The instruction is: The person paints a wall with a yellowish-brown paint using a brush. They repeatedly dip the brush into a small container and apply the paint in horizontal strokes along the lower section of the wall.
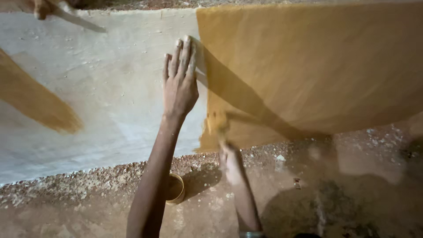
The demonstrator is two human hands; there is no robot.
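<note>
My left hand lies flat against the low wall, fingers straight and close together, palm on the pale unpainted plaster with the fingertips right at the border of the ochre painted area. It holds nothing; to my eye it is there as a brace, steadying me while I lean in over the wall.

My right hand is lower and to the right of the left wrist, closed around the handle of a paintbrush. The brush is blurred, so I cannot make out how the fingers sit on it, but its bristle end, loaded with the same ochre colour, touches the wall at the lower left corner of the painted area, just where paint meets bare plaster. That placement fits working along the edge of the colour.

Tucked behind my left forearm, on the floor near the foot of the wall, stands a small round paint tin. Its inner wall is coated yellow-ochre; the forearm hides part of it, so I cannot tell how full it is. It sits within easy reach of the brush hand, between the two arms.

Far to the left of my left hand a separate ochre streak crosses the plaster. Up at the top left, well away from both hands, another person's hand holds a thin tool against the wall.
</note>
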